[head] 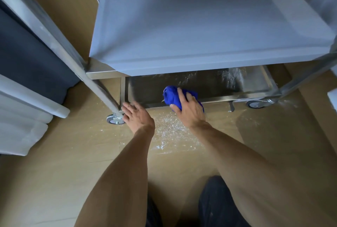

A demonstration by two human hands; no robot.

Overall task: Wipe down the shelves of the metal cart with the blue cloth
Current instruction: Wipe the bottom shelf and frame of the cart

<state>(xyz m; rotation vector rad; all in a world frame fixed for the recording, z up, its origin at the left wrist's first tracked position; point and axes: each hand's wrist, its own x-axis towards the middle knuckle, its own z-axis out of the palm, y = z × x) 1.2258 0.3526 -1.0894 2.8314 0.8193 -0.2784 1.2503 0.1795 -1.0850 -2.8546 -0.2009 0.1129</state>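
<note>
**Blue cloth at the cart's bottom shelf**

No brand or writing can be read anywhere. The right hand [189, 112] grips the bunched blue cloth [173, 97] on the front rim of the cart's bottom shelf [218, 88]. The left hand [138, 115], fingers spread and holding nothing, reaches near the cart's front-left caster [115, 118]. White crumbs [171, 128] speckle the floor before the cart.

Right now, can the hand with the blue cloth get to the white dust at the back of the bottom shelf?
Probably yes: the right hand is at the open front rim, nothing blocks the white dust.
</note>
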